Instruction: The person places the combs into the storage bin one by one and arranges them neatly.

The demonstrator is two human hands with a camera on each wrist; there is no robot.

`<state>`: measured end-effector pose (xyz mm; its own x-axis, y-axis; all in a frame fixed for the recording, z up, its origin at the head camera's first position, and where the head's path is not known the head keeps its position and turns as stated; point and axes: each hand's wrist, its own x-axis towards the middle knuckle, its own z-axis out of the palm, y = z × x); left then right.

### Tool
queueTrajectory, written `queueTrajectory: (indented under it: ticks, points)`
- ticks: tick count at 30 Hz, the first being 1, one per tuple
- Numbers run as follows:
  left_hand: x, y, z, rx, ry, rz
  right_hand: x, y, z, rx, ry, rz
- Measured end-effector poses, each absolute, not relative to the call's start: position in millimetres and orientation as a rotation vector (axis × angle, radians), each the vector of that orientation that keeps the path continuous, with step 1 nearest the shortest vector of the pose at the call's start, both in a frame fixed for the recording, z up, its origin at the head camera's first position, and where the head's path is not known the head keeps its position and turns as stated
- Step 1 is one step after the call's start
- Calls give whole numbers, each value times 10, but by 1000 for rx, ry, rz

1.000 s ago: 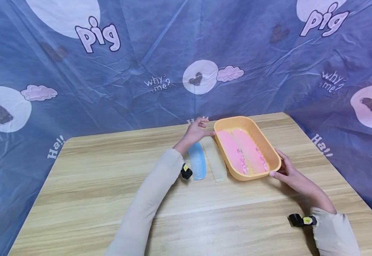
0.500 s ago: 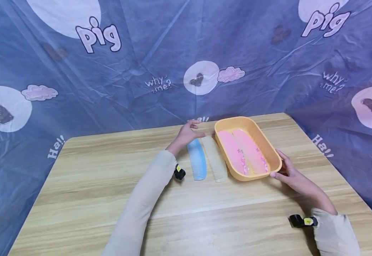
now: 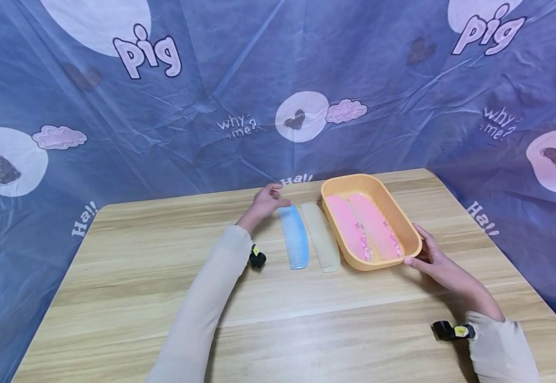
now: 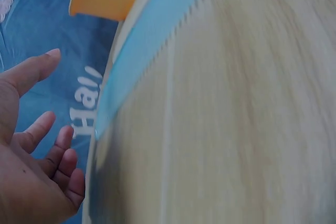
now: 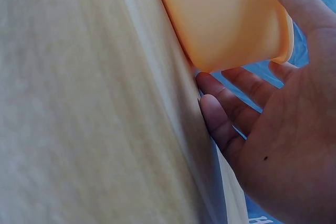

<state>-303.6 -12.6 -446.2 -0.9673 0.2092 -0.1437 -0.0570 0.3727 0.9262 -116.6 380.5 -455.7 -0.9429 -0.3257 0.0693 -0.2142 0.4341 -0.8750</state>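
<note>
A light blue comb (image 3: 297, 239) lies flat on the table, with a cream comb (image 3: 321, 239) beside it on the right. My left hand (image 3: 261, 206) is just left of the blue comb's far end, thumb extended and fingers loosely bent; the left wrist view shows nothing in it. Right of the combs stands an orange plastic basket (image 3: 341, 246). Two flat pink pieces (image 3: 346, 226) with small printed figures lie side by side inside. My right hand (image 3: 438, 266) holds the basket's near right corner, thumb on one side and fingers on the other.
The wooden table (image 3: 144, 276) reaches back to a blue printed cloth (image 3: 201, 117), which hangs behind it and along both sides. A black wrist camera (image 3: 257, 259) sits at the left cuff and another black camera (image 3: 444, 330) at the right.
My left hand has moved left, from the basket's left rim past the cream comb to the blue comb's far end. The right hand, basket and combs have stayed in place.
</note>
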Motion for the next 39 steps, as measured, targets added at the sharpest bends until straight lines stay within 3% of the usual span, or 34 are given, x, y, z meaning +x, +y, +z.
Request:
queueTrajectory:
  ticks: [39]
  points:
    - [-3033, -263, -4557, 269, 2664, 1093, -1157, 3816, -4568, -470, 2551, -1551]
